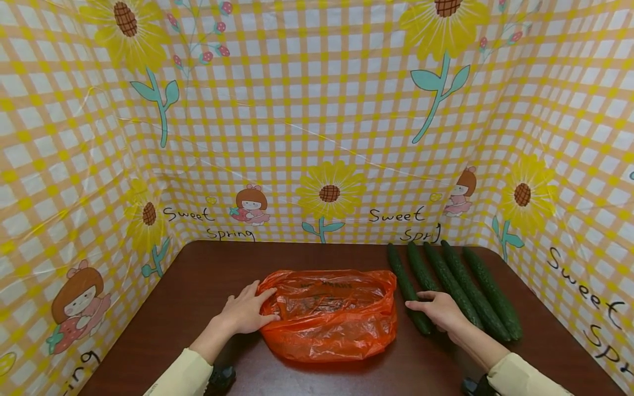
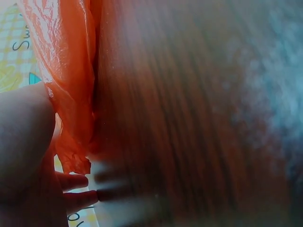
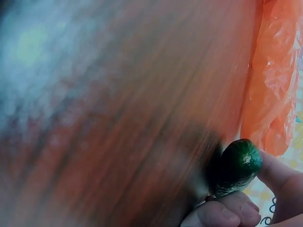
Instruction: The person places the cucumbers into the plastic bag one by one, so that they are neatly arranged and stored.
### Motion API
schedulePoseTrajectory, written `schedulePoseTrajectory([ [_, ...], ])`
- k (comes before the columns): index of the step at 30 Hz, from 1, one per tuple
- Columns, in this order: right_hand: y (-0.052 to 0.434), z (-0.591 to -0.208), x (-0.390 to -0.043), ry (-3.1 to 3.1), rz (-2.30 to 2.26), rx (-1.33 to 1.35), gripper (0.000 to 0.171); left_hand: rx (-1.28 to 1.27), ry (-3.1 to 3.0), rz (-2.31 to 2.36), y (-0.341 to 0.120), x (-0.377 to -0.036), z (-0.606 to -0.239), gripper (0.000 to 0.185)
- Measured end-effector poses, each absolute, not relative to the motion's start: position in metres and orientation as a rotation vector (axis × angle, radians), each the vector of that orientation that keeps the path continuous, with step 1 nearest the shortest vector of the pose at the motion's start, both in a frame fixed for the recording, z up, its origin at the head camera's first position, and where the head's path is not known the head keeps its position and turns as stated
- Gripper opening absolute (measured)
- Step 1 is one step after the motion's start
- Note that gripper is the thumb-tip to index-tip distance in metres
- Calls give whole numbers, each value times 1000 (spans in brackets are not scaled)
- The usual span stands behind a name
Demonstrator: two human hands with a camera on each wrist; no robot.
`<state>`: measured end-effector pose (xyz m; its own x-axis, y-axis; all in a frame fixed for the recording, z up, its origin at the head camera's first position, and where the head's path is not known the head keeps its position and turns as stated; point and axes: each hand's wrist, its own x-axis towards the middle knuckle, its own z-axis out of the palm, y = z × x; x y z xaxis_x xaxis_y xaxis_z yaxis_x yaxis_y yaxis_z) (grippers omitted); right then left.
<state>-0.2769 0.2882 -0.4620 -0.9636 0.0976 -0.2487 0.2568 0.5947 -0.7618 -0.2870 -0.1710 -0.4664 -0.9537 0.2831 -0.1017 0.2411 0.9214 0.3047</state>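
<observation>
An orange plastic bag (image 1: pixel 342 338) lies on the brown table with its mouth spread wide and dark print inside. At its left rim is my left hand (image 1: pixel 246 311), fingers spread, with thumb and forefinger reaching over the edge into the mouth. In the left wrist view two straight fingertips (image 2: pixel 78 201) show past the bag's crumpled end (image 2: pixel 75 123). My right hand (image 1: pixel 441 312) grips the near part of the leftmost cucumber (image 1: pixel 403 275), thumb on its left side. The right wrist view shows that cucumber's blunt end (image 3: pixel 241 163) between thumb and curled fingers.
Several more dark green cucumbers (image 1: pixel 490 286) lie side by side at the right of the table (image 1: pixel 218 261), pointing toward the back. A checked, flower-printed sheet (image 1: pixel 277 143) stands as walls at the back and both sides.
</observation>
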Motion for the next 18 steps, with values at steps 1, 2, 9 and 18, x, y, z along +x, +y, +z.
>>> schedulePoseTrajectory([
  [1,289,-463,-277,2632,-1321,298,77,402,2937,431,-171,-287,-466,72],
  [2,289,-463,-277,2622,-1332,309,76,402,2935,425,-171,-287,-466,72],
  [9,286,-460,-276,2658,-1273,332,83,405,2940,384,-170,-289,-465,72],
  [18,284,-462,-277,2702,-1247,324,83,396,2946,357,-170,-290,-470,72],
])
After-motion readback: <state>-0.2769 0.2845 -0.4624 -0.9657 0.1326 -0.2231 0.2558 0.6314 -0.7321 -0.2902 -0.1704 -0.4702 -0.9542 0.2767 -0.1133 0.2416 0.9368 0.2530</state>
